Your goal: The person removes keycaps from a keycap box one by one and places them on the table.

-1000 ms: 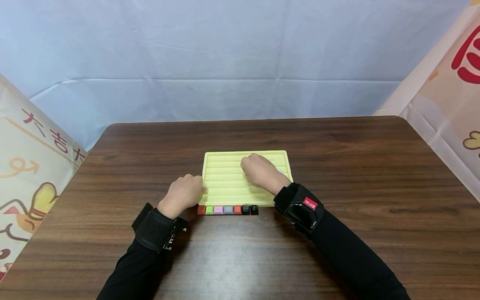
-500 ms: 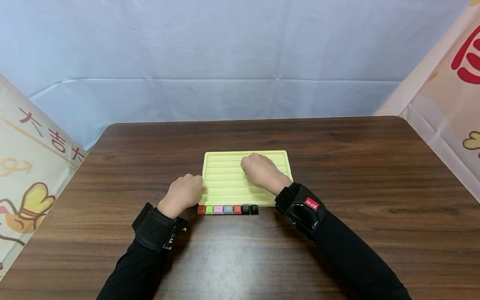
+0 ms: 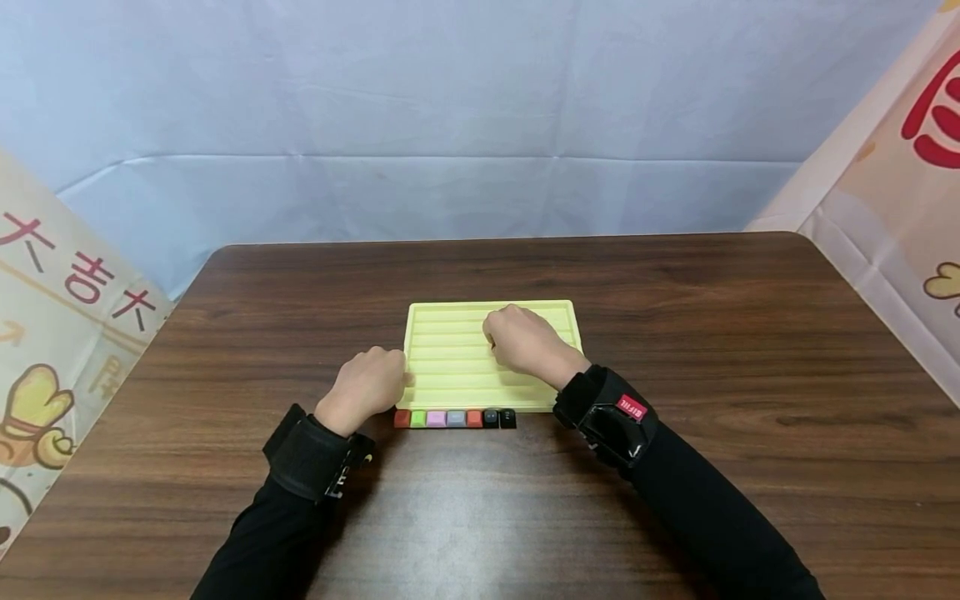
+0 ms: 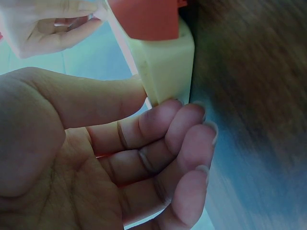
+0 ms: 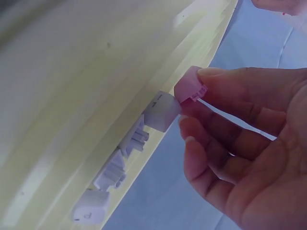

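Observation:
A pale yellow ridged tray lies on the table. My left hand is at its left side; in the left wrist view, thumb and index finger pinch the tray's edge, other fingers curled below. Over the tray's right half, my right hand pinches a pink keycap between thumb and fingers, as the right wrist view shows. Close beside it on a ridge sits a white keycap, followed by more white keycaps. Two of those lie turned, undersides showing. From the head view my right hand hides these keycaps.
Along the tray's near edge runs a row of coloured keycaps: brown-red, green, purple, grey-blue, red and black. The dark wooden table extends around the tray. A pale blue cloth hangs behind, with printed cloths at both sides.
My right wrist has shifted slightly to the right, with its hand staying over the tray. The left hand keeps its place. The printed cloth at the left has slid leftward.

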The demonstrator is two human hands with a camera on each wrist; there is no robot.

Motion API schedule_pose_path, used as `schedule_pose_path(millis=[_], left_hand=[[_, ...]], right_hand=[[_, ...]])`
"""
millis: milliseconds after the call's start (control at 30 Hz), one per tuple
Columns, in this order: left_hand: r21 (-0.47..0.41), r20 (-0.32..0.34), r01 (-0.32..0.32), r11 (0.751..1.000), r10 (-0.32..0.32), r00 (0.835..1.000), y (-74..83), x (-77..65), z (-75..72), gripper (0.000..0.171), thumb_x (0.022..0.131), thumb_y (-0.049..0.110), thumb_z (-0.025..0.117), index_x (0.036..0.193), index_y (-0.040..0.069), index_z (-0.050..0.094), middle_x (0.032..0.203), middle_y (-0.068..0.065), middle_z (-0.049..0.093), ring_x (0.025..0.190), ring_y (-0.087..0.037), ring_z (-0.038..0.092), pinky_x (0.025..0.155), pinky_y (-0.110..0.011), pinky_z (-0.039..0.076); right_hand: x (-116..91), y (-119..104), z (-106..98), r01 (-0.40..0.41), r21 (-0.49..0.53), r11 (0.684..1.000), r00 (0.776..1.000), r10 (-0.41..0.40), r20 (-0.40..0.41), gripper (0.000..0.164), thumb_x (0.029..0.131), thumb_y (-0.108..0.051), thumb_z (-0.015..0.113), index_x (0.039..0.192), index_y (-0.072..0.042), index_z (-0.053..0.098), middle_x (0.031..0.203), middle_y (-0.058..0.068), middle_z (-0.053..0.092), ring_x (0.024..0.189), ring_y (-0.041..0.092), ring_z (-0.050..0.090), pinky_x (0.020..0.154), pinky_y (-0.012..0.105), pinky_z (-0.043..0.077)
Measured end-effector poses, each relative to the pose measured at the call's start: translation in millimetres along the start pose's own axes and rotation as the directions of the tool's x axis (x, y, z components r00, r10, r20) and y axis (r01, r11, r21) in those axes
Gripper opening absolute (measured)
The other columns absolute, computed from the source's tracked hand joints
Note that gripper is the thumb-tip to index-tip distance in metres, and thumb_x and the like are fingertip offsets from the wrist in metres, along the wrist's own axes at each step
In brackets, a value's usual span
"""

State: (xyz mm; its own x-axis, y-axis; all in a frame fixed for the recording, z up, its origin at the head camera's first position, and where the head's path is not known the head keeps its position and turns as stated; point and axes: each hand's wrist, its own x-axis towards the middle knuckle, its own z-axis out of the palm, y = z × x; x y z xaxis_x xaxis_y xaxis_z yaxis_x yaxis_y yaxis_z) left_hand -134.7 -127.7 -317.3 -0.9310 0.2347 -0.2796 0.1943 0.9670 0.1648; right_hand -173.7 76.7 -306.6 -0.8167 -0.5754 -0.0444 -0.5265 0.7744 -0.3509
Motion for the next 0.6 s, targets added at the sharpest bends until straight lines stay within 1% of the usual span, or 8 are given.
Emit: schedule_pose_path(millis=[167,300,500,600], left_hand=[[0.001,-0.002,0.001,1.0,-0.001,1.0,-0.1,1.0,0.2,0.028,0.092,0.018,0.055,0.066,0.009,0.052,0.056,-0.002,0.032,0.049,-0.017,0.037,0.05,-0.029,0.03],[0.002,-0.002,0.002,1.0,-0.002,1.0,0.0,1.5,0.2,0.028,0.092,0.019,0.055,0.066,0.009,0.052,0.056,-0.002,0.032,0.049,-0.017,0.038,0.05,-0.029,0.03],[0.002,0.005,0.006,1.0,-0.006,1.0,0.7,2.0,0.2,0.028,0.092,0.019,0.055,0.067,0.009,0.053,0.056,-0.002,0.032,0.049,-0.017,0.037,0.05,-0.029,0.029],[0.004,0.006,0.01,1.0,-0.01,1.0,0.7,2.3,0.3,0.028,0.092,0.019,0.055,0.066,0.009,0.053,0.056,-0.002,0.032,0.049,-0.017,0.037,0.05,-0.029,0.03]], right_hand=[[-2.7,0.6,-2.5,-0.005,0.032,0.999,1.0,0.005,-0.023,0.045,0.08,0.014,0.046,0.064,-0.016,0.017,0.064,-0.001,0.009,0.058,0.013,0.009,0.055,0.028,0.015],[-5.3,-0.4,-5.3,0.0,0.039,0.999,1.0,0.001,-0.03,0.046,0.078,0.015,0.047,0.064,-0.016,0.016,0.064,-0.001,0.009,0.058,0.013,0.008,0.055,0.028,0.015],[-10.2,-2.5,-9.3,-0.044,0.06,0.997,0.999,0.043,0.01,0.045,0.073,0.018,0.042,0.063,-0.016,0.015,0.066,-0.001,0.007,0.059,0.013,0.007,0.054,0.027,0.014],[-12.3,-3.5,-10.3,-0.065,0.043,0.997,0.997,0.063,0.037,0.044,0.07,0.019,0.041,0.062,-0.016,0.015,0.065,-0.002,0.008,0.058,0.013,0.007,0.053,0.026,0.014]])
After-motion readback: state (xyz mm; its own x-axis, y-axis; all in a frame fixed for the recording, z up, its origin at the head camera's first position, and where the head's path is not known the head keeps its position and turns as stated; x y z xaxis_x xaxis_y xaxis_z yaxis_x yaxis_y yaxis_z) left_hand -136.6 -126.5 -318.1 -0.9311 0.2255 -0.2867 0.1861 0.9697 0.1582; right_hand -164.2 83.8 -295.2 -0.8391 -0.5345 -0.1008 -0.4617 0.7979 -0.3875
